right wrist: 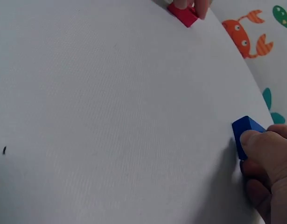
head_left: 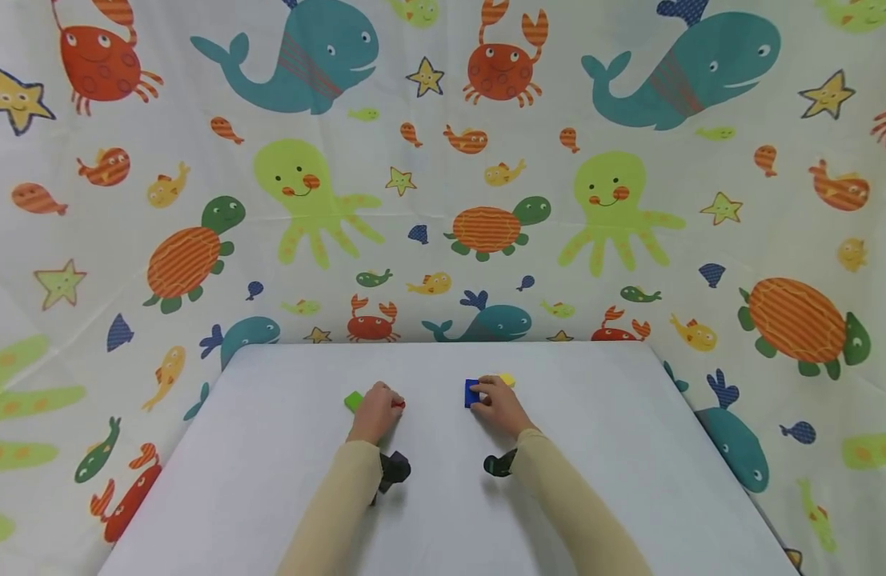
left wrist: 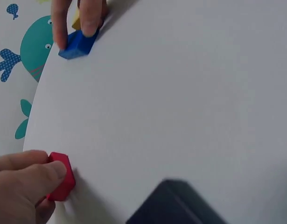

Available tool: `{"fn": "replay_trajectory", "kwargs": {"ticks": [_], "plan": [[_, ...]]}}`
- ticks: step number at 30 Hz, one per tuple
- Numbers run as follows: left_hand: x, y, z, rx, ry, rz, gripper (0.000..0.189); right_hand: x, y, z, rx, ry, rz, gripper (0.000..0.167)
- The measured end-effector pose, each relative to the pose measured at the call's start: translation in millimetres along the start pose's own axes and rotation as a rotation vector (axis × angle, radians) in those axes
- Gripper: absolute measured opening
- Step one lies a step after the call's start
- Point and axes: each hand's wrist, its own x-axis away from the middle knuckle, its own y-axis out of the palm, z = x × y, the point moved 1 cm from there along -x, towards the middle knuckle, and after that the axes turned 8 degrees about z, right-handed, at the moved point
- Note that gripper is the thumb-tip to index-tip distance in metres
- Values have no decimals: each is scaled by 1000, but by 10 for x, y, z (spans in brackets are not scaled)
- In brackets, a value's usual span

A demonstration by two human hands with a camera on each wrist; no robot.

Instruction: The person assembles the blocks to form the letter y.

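In the head view my left hand (head_left: 376, 411) is over the white table, left of the middle. It pinches a small red block (left wrist: 64, 184) between thumb and fingers; most of the block is hidden by the hand in the head view. Right of the middle, my right hand (head_left: 503, 408) grips a blue block (head_left: 471, 394), with the thumb on its near side in the right wrist view. A green block (head_left: 353, 401) lies just left of my left hand. Behind my right hand, a yellow block (head_left: 508, 380) shows partly.
Both hands work near the far edge of the white table (head_left: 443, 512). A cloth (head_left: 428, 176) printed with sea animals hangs behind it and along its sides. Dark wrist cameras (head_left: 394, 470) stick out inward from the sleeves.
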Motion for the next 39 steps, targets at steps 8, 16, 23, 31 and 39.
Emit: {"fn": "replay_trajectory", "kwargs": {"ticks": [8, 16, 23, 31, 39], "plan": [[-84, 180, 300, 130, 100, -174, 10, -84, 49, 14, 42, 1, -63, 44], [-132, 329, 497, 145, 143, -103, 7, -106, -153, 221, 143, 157, 110, 46], [-165, 404, 578, 169, 105, -133, 8, -105, -190, 111, 176, 163, 175, 47], [-176, 471, 608, 154, 185, -128, 10, -83, -40, 80, 179, 135, 139, 46], [-160, 418, 597, 194, 169, -137, 12, -49, 94, 44, 155, 140, 173, 47]]}}
